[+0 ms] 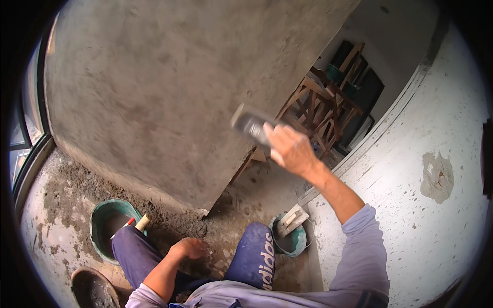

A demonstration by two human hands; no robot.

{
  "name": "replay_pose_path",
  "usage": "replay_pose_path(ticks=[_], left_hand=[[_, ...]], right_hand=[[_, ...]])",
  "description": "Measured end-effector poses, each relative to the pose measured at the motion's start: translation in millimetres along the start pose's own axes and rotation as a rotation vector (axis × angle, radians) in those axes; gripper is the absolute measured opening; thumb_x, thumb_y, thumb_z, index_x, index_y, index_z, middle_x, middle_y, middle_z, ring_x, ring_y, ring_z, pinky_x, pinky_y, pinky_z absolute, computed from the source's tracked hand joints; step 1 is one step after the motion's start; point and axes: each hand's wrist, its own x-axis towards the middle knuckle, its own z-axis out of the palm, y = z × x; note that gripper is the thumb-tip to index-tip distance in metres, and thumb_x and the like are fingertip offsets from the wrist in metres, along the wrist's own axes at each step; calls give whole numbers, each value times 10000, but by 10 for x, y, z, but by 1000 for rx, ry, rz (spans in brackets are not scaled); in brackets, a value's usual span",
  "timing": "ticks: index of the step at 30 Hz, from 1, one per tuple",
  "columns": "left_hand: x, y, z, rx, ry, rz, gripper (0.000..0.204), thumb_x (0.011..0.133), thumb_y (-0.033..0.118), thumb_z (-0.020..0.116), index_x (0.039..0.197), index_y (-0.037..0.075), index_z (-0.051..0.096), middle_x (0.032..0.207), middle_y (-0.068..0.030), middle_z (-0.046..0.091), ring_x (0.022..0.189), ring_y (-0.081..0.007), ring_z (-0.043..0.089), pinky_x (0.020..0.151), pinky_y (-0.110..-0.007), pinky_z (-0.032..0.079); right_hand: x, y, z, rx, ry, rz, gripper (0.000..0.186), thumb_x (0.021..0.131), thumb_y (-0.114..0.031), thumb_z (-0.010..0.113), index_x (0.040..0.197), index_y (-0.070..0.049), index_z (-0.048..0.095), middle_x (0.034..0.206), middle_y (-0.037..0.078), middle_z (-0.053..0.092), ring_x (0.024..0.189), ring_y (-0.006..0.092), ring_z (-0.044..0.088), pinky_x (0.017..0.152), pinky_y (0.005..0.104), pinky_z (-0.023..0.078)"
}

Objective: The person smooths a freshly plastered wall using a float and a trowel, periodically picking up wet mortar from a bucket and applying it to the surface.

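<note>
Two bare hands, one person's own, are well apart. The right hand (290,146), raised ahead at the end of an outstretched arm, is clamped on one dark, rectangular hand tool (251,124) with a pale far edge. Motion blurs it in front of one broad grey plastered wall (164,87), near that wall's right-hand edge; whether they touch cannot be told. The left hand (191,248) is low, between two knees in purple trousers (252,256), with nothing seen in it; its fingers are blurred, so how far they curl cannot be told. Three containers stand on the floor (233,205). Left of the left hand is one green basin (114,202) of grey contents, with two handles, one red (131,221) and one cream (143,222), at its near right side. Further left and nearer the body is one dark bowl (77,277). Below the right hand is one green bucket (294,252), one pale float (292,220) leaning at its rim. Beyond the right hand, several wooden frames (321,108) are piled, too tangled to count. Right of that hand, one white wall (395,190) bears one large grey patch (437,177).
</note>
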Motion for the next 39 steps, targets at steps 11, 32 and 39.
replay_pose_path(ticks=[11,32,39], left_hand=[[203,115,179,125,-53,24,464,916,401,553,1264,116,663,1267,-180,672,1208,-371,622,1013,-482,493],[608,16,495,-46,88,-247,259,758,236,732,990,137,791,1042,-91,754,954,-293,711,774,-451,564],[731,-157,207,-166,275,-313,276,740,226,721,1002,160,775,991,-110,752,893,-305,712,745,-450,563]], right_hand=[[683,797,-621,-156,287,147,532,837,-154,672,1334,-10,542,1025,153,629,902,327,662,792,415,568],[2202,-4362,925,2000,-1104,-236,446,977,-248,602,1334,19,610,1117,70,696,922,112,652,799,255,530],[2059,-6337,610,1678,-1382,-647,363,932,-159,570,1235,-5,700,1140,128,727,962,191,683,796,354,558]])
